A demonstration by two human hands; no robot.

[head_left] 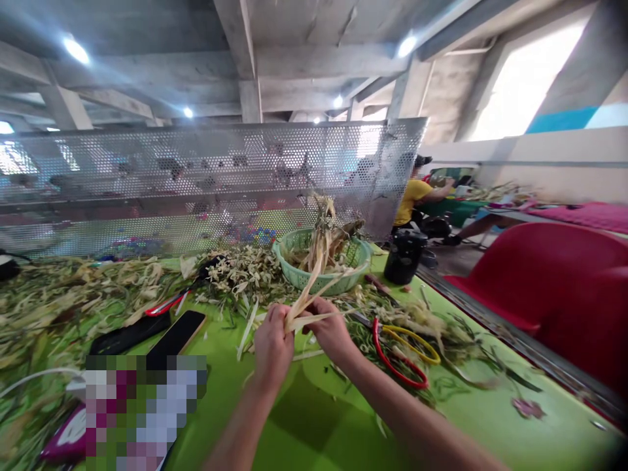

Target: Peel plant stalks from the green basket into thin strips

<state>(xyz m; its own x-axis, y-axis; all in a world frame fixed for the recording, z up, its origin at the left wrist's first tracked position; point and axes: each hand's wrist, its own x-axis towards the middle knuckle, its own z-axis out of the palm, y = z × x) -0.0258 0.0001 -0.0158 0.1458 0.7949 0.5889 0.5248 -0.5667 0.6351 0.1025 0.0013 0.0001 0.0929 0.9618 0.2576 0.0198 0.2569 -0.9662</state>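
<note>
My left hand (272,347) and my right hand (331,330) meet above the green table (314,425), both pinched on a bundle of pale dried leaf strips (311,288). The strips rise from my fingers toward a green plastic basket (294,271) filled with more dried plant stalks. Red and yellow handled scissors (402,353) lie just right of my right hand. Heaps of leaf trimmings (73,294) cover the table to the left and behind.
Two dark phones (174,333) lie left of my hands, above a blurred patch. A black jar (405,256) stands right of the basket. A perforated metal screen (220,176) runs behind the table. Red chairs (554,281) stand at right; a person in yellow (415,199) sits beyond.
</note>
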